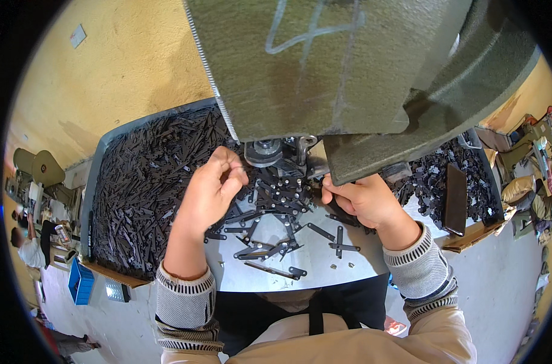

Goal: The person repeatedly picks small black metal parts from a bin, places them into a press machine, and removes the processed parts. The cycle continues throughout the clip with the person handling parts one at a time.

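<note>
Left hand (pixel 212 188) fingers pinched, contents unclear; right hand (pixel 364 200) curled on dark metal strip (pixel 339 213) under press (pixel 324 67).

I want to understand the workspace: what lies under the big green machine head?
Under the machine head a round metal press part shows, with dark metal strips on the table. The left hand and right hand reach there. The head hides what lies further back.

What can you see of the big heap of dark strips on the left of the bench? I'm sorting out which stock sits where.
The heap of dark strips is a dense jumble of thin, flat, black pieces, metal by their look, lying in all directions. It fills the left end of a shallow grey tray and thins toward the machine. The left hand is raised above its right edge, fingertips pinched; whether it holds a piece cannot be told.
</note>
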`<state>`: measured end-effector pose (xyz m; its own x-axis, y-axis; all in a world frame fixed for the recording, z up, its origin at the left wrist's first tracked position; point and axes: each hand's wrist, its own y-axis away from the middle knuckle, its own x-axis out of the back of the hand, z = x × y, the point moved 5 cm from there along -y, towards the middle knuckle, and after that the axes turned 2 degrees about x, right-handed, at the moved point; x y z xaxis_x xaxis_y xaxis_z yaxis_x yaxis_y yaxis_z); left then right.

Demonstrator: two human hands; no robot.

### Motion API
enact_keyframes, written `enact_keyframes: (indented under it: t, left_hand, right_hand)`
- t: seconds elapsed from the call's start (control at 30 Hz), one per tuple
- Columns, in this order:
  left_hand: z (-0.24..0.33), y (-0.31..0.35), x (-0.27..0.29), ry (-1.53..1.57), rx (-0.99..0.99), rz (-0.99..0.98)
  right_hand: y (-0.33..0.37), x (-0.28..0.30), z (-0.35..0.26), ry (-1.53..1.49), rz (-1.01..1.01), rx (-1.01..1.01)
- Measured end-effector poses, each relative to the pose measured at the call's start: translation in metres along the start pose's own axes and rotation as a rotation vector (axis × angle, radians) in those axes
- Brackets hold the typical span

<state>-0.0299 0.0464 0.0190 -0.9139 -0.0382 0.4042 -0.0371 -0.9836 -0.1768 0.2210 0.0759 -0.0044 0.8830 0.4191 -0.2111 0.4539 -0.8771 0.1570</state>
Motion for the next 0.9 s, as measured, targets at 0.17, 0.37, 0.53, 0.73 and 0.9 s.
enact_keyframes:
  t: [0.17,0.37,0.53,0.73,0.9]
  left_hand:
    - [0.008,0.006,-0.047,0.398,0.121,-0.085]
    - [0.001,0.0,-0.064,0.227,0.214,-0.197]
    - [0.018,0.005,-0.061,-0.405,-0.206,-0.036]
    - [0.018,0.016,-0.066,-0.044,0.036,-0.342]
    - [0.011,0.005,-0.056,0.375,0.214,-0.2]
  right_hand:
    - [0.001,-0.003,-0.001,-0.1,0.021,0.051]
    - [0.002,-0.006,-0.001,0.096,0.071,0.107]
    - [0.0,0.002,-0.001,0.176,0.124,0.126]
    - [-0.003,0.008,0.002,0.168,0.083,0.074]
    - [-0.003,0.005,0.006,0.186,0.103,-0.036]
